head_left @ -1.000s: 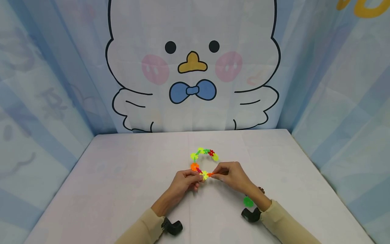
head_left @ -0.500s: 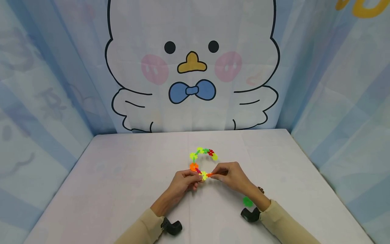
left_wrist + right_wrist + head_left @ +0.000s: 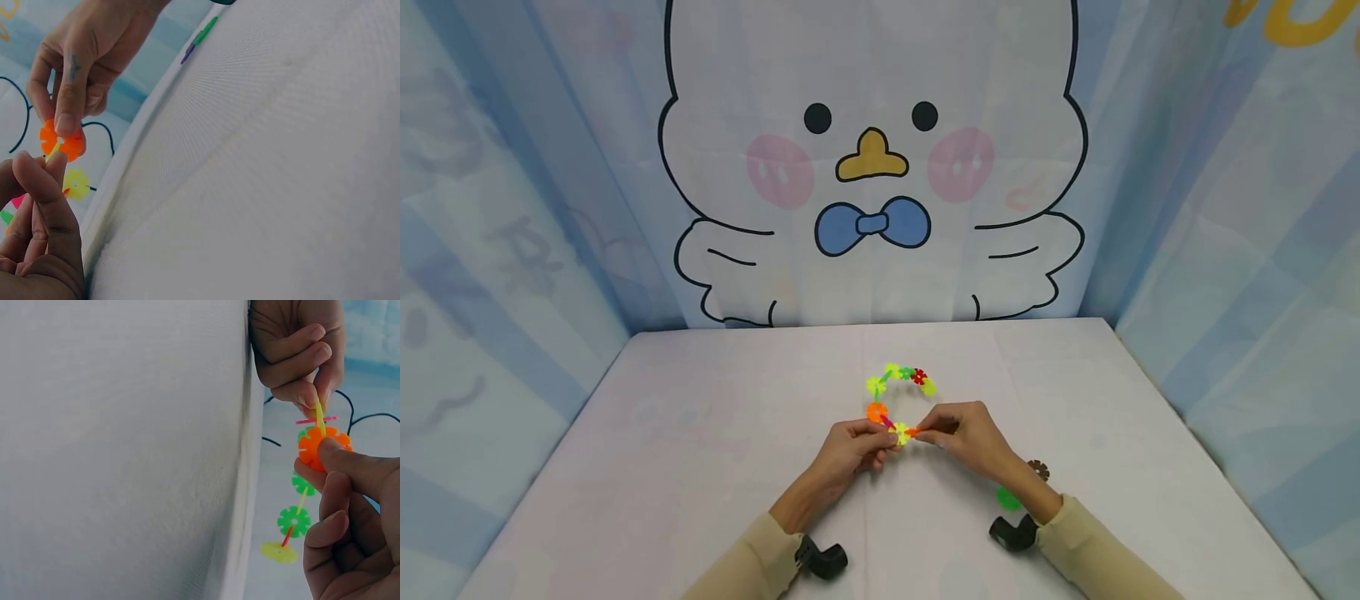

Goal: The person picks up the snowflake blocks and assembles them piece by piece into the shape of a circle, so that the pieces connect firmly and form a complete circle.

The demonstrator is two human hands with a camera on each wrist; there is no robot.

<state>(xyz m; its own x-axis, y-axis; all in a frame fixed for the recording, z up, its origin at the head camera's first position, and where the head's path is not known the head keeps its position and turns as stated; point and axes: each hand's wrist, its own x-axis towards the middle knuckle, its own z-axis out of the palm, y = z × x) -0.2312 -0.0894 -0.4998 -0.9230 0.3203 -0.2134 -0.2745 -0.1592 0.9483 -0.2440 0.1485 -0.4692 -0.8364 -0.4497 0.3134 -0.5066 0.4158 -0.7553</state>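
A curved chain of interlocking snowflake discs [image 3: 876,385], in yellow, green, red, orange and pink, arcs beyond the hands in the head view. At its near end my left hand [image 3: 850,452] pinches a yellow disc [image 3: 902,434] between thumb and fingertips. My right hand [image 3: 972,437] pinches an orange disc [image 3: 307,450] between thumb and index finger. In the right wrist view the orange disc meets the edge of the yellow disc [image 3: 320,419], which stands edge-on, crossing it. Fingers cover part of both discs.
Two loose discs lie on the white table [image 3: 700,467] by my right forearm: a green disc [image 3: 1008,499] partly behind the wrist and a brown disc [image 3: 1039,470]. Black wrist cameras sit below both sleeves. A printed cloth [image 3: 872,275] hangs behind the table.
My right hand has edged slightly left with the orange disc, closer in to the yellow one. More of the brown disc shows beside the forearm. The left hand has stayed nearly still.
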